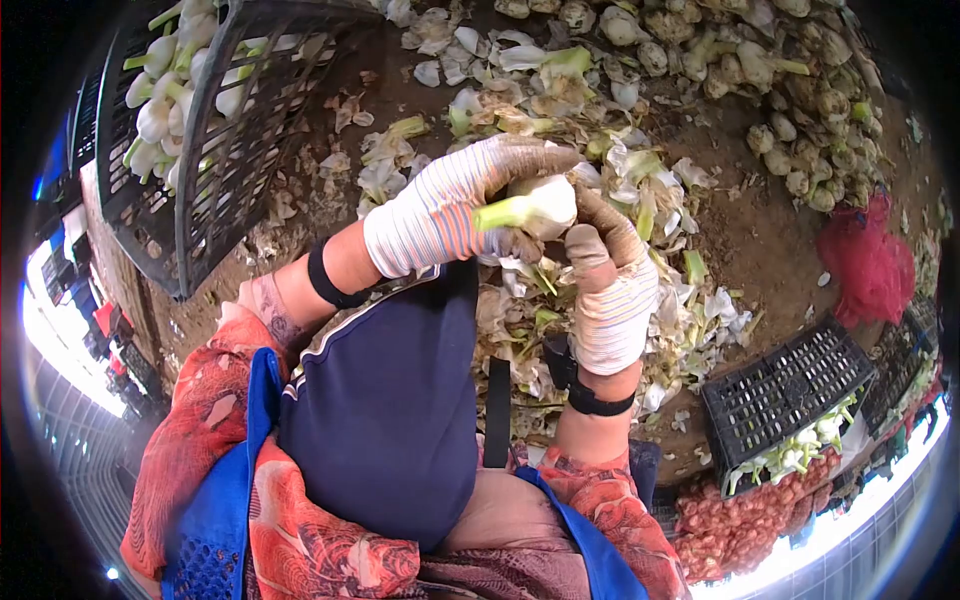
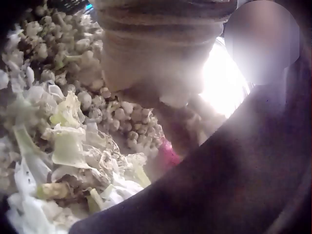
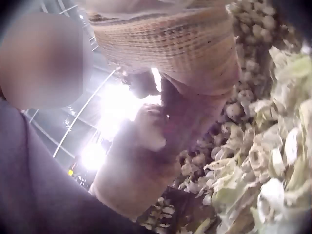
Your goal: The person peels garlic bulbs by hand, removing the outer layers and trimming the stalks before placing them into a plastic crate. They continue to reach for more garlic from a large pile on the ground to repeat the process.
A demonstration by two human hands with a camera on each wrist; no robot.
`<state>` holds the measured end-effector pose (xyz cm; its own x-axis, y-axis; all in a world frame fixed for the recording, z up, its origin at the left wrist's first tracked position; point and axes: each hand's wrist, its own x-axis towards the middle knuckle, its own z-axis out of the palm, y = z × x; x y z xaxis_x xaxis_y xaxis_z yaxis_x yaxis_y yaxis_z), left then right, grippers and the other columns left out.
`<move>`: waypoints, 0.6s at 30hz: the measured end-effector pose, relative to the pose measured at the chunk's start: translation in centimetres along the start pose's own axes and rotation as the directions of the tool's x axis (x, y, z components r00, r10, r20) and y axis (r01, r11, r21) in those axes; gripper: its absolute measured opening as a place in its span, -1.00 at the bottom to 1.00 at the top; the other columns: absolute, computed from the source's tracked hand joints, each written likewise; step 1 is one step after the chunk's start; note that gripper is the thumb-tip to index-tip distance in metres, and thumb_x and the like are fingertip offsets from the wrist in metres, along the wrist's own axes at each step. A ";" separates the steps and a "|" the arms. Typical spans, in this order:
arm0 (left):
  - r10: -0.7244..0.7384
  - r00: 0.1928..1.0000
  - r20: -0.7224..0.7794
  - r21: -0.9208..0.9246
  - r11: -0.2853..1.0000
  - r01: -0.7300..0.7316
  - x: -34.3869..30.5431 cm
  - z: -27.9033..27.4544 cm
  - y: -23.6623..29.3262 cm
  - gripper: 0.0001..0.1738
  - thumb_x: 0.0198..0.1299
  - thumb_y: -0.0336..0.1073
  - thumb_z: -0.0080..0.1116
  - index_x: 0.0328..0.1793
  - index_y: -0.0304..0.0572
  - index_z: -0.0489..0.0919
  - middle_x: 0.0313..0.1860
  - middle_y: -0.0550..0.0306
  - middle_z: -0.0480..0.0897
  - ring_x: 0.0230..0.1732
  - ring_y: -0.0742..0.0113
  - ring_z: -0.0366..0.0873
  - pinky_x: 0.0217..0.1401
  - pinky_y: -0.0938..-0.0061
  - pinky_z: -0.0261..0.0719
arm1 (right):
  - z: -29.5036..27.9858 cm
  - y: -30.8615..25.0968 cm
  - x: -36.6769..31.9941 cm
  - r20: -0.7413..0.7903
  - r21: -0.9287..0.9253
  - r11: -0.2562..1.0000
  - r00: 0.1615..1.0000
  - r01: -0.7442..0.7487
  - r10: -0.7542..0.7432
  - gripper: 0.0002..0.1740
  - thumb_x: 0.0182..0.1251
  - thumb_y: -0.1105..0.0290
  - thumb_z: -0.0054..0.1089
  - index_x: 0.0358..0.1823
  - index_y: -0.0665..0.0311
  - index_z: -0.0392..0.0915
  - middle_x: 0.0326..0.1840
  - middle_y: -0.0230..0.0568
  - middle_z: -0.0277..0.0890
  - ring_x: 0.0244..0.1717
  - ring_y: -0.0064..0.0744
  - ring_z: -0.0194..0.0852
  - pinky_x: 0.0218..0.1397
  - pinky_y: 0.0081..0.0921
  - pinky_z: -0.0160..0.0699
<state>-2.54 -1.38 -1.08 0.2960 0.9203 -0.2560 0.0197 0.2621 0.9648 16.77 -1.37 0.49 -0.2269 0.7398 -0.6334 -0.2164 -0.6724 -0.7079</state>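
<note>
A white garlic bulb (image 1: 549, 206) with a cut green stem lies in my gloved left hand (image 1: 440, 205), whose fingers curl over its far side; the stem points left across the palm. My right hand (image 1: 615, 285), in a striped glove with soiled fingertips, is at the bulb's right side. Its fingers bend round that edge and the thumb (image 1: 588, 258) sits close below. In the left wrist view the glove (image 2: 161, 58) hides most of the bulb. Glare blurs the right wrist view, where the right glove (image 3: 165, 53) fills the top.
Peeled skins and stem pieces (image 1: 620, 170) litter the ground under the hands. Unpeeled garlic (image 1: 820, 130) is heaped at the far right, near a red net bag (image 1: 868, 260). Black crates stand at left (image 1: 250, 130) and right (image 1: 785, 385). A dark cloth (image 1: 390, 410) covers my lap.
</note>
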 end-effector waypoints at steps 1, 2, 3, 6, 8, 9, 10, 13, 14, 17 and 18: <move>0.220 0.975 0.034 0.454 0.866 -0.211 0.1 -0.1 -0.1 -0.16 0.02 -0.18 0.55 0.45 -0.11 0.42 0.18 -0.02 0.61 0.19 0.06 0.59 0.27 0.28 0.53 | 0.3 -0.2 -0.2 -0.033 -0.088 0.995 0.998 0.049 -0.052 -0.67 0.48 0.37 0.12 0.14 0.43 0.59 -0.10 -0.22 0.66 -0.16 -0.53 0.59 -0.04 -0.56 0.61; 0.219 0.975 0.036 0.453 0.866 -0.211 0.2 0.0 -0.4 -0.16 0.02 -0.18 0.55 0.45 -0.11 0.42 0.18 -0.02 0.61 0.19 0.06 0.59 0.27 0.28 0.53 | 0.4 -0.4 -0.3 -0.060 -0.178 0.980 0.993 0.093 -0.105 -0.68 0.49 0.35 0.12 0.12 0.41 0.60 -0.13 -0.27 0.65 -0.18 -0.58 0.56 -0.06 -0.61 0.57; 0.217 0.975 0.047 0.482 0.850 -0.213 0.3 0.2 -0.9 -0.18 0.01 -0.23 0.52 0.45 -0.09 0.43 0.20 -0.08 0.58 0.21 -0.04 0.57 0.27 0.25 0.53 | 0.2 0.2 0.4 -0.071 -0.285 0.956 0.993 0.070 -0.094 -0.51 0.47 0.09 0.09 0.17 0.38 0.51 -0.12 -0.25 0.59 -0.13 -0.48 0.55 0.01 -0.57 0.54; 0.136 0.991 0.014 0.548 0.828 -0.122 0.3 1.7 -0.2 -0.14 -0.11 -0.29 0.56 0.42 -0.07 0.45 0.25 -0.11 0.53 0.22 -0.14 0.54 0.29 0.20 0.51 | 0.7 3.7 2.0 -0.149 -0.014 0.975 0.964 0.220 -0.220 -0.57 0.46 0.09 0.09 0.08 0.31 0.51 -0.17 -0.30 0.55 -0.12 -0.44 0.55 0.03 -0.45 0.56; 0.126 0.992 0.015 0.547 0.830 -0.114 0.4 1.7 -0.5 -0.10 -0.19 -0.29 0.59 0.41 -0.02 0.47 0.20 -0.08 0.55 0.20 -0.13 0.54 0.27 0.20 0.53 | 1.2 3.6 3.4 -0.119 -0.039 0.971 0.963 0.237 -0.240 -0.61 0.46 0.08 0.05 0.04 0.25 0.49 -0.13 -0.30 0.54 -0.08 -0.35 0.55 0.08 -0.34 0.55; 0.124 0.992 0.016 0.546 0.830 -0.112 0.5 1.6 -0.3 -0.10 -0.19 -0.29 0.59 0.41 -0.02 0.47 0.20 -0.08 0.55 0.20 -0.13 0.54 0.27 0.20 0.53 | 1.5 3.3 3.7 -0.147 0.146 0.976 0.979 0.159 -0.138 -0.61 0.47 0.08 0.03 0.06 0.24 0.49 -0.09 -0.28 0.54 -0.06 -0.32 0.56 0.08 -0.32 0.57; 0.128 0.991 0.032 0.537 0.834 -0.125 0.7 1.4 0.2 -0.11 -0.21 -0.28 0.60 0.38 0.00 0.50 0.18 -0.07 0.55 0.19 -0.12 0.55 0.25 0.20 0.54 | 1.9 3.0 4.0 -0.155 0.330 0.940 0.987 0.082 -0.032 -0.61 0.48 0.08 0.00 0.09 0.23 0.48 -0.05 -0.26 0.55 -0.05 -0.29 0.57 0.08 -0.30 0.58; 0.133 0.988 0.074 0.513 0.845 -0.152 1.1 0.7 1.1 -0.16 -0.26 -0.27 0.60 0.32 0.04 0.57 0.15 -0.07 0.56 0.18 -0.10 0.56 0.23 0.20 0.55 | 1.2 4.1 4.7 -0.025 0.535 0.844 0.998 -0.038 0.060 -0.59 0.51 0.07 -0.03 0.13 0.22 0.49 0.05 -0.18 0.58 0.04 -0.22 0.59 0.15 -0.27 0.60; 0.139 0.985 0.097 0.500 0.850 -0.170 1.2 0.6 1.3 -0.19 -0.27 -0.27 0.59 0.28 0.05 0.60 0.14 -0.06 0.56 0.17 -0.09 0.56 0.22 0.21 0.55 | 0.9 4.2 4.8 0.071 0.629 0.765 0.990 -0.140 0.122 -0.57 0.51 0.07 -0.03 0.17 0.22 0.48 0.09 -0.15 0.58 0.08 -0.19 0.60 0.19 -0.25 0.60; 0.152 0.978 0.143 0.455 0.868 -0.201 1.7 0.4 1.5 -0.22 -0.27 -0.23 0.58 0.24 0.02 0.63 0.12 -0.06 0.57 0.17 -0.07 0.56 0.22 0.21 0.55 | 0.8 3.7 3.2 0.153 0.701 0.684 0.979 -0.203 0.133 -0.48 0.46 0.07 0.08 0.27 0.26 0.41 0.04 -0.18 0.55 -0.04 -0.29 0.58 0.03 -0.36 0.62; 0.158 0.974 0.164 0.437 0.873 -0.216 1.9 0.5 1.4 -0.22 -0.27 -0.22 0.58 0.24 0.02 0.62 0.12 -0.06 0.57 0.18 -0.07 0.56 0.23 0.20 0.55 | 1.0 3.2 3.0 0.151 0.743 0.629 0.973 -0.228 0.174 -0.43 0.42 0.09 0.17 0.29 0.31 0.37 -0.07 -0.21 0.53 -0.24 -0.39 0.59 -0.22 -0.47 0.67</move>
<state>-1.52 0.61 -0.18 0.4480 0.8898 -0.0866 0.3702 -0.0965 0.9239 14.42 -1.32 -3.30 -0.4019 0.5997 -0.6920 -0.7903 -0.6089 -0.0687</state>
